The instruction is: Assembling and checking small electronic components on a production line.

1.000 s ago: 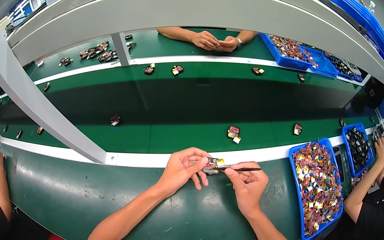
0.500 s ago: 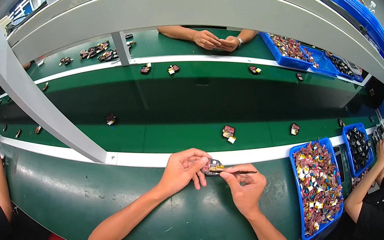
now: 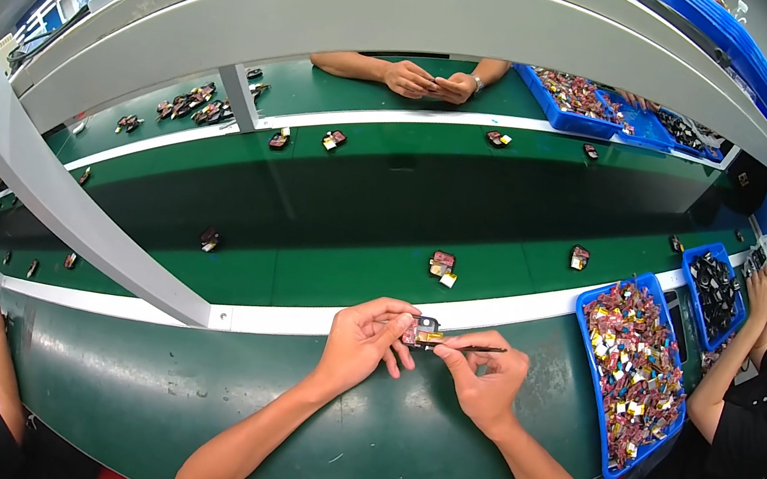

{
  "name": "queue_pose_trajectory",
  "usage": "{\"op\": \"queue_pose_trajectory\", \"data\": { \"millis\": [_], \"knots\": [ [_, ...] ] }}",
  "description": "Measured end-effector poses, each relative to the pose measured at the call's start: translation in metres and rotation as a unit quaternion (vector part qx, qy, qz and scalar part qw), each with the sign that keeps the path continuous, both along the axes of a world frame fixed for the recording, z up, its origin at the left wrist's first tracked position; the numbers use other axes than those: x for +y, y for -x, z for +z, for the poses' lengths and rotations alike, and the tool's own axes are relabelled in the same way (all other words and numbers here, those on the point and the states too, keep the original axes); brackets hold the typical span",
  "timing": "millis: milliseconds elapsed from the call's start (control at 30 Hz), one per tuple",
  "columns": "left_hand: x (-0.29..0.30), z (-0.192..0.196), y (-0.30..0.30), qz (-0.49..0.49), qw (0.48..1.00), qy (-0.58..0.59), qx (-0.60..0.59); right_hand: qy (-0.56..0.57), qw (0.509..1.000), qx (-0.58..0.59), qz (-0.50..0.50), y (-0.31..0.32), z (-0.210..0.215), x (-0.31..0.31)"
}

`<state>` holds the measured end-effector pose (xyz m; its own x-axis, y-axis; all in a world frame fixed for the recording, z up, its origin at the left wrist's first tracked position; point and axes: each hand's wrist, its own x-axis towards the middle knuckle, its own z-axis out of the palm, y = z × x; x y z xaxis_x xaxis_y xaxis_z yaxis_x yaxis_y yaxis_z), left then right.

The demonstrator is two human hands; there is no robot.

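Above the white rail at the near bench edge, my left hand pinches a small black-cased electronic module with reddish and yellow parts inside. Closed around a thin dark stick-like tool is my right hand; whether it is tweezers I cannot tell. The tool lies almost level, its left end against the module's lower right side. My left fingertips hide the module's left end. Both hands are over the green bench, close together.
A green conveyor belt runs beyond the rail, bearing scattered modules. At right stand a blue tray of red-and-yellow parts and a smaller blue tray of black pieces. A grey frame post slants at left. Co-workers sit on several sides.
The modules on the near and far belt strips have shifted slightly left. My hands stay in nearly the same place, with the module turned a little and my right hand slightly further left.
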<state>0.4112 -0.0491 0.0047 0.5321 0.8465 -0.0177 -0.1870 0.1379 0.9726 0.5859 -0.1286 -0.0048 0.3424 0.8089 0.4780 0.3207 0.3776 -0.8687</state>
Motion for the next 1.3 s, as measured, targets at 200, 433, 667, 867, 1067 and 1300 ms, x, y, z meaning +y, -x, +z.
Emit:
{"op": "queue_pose_trajectory", "data": {
  "millis": [200,433,667,867,1067,1300],
  "knots": [
    [-0.0028,0.0058,-0.0015,0.001,1.000,0.001,0.006,-0.016,0.998,-0.051,-0.020,-0.0004,0.0004,-0.0010],
    [-0.0022,0.0057,-0.0004,-0.003,1.000,0.003,0.021,0.028,0.995,0.089,0.036,-0.0033,-0.0002,0.0009],
    [-0.0014,0.0063,0.0004,0.006,1.000,0.004,0.020,0.012,1.000,0.006,0.008,0.0001,0.0042,-0.0022],
    [-0.0033,0.0072,-0.0022,0.002,1.000,0.006,0.014,-0.039,0.994,-0.105,-0.015,-0.0038,0.0012,-0.0038],
    [-0.0038,0.0071,-0.0026,0.007,1.000,0.007,0.020,-0.096,0.989,-0.116,-0.004,0.0024,0.0060,-0.0054],
    [-0.0059,0.0073,-0.0048,0.009,1.000,0.010,0.019,-0.111,0.985,-0.133,-0.009,0.0026,0.0041,-0.0062]
  ]
}}
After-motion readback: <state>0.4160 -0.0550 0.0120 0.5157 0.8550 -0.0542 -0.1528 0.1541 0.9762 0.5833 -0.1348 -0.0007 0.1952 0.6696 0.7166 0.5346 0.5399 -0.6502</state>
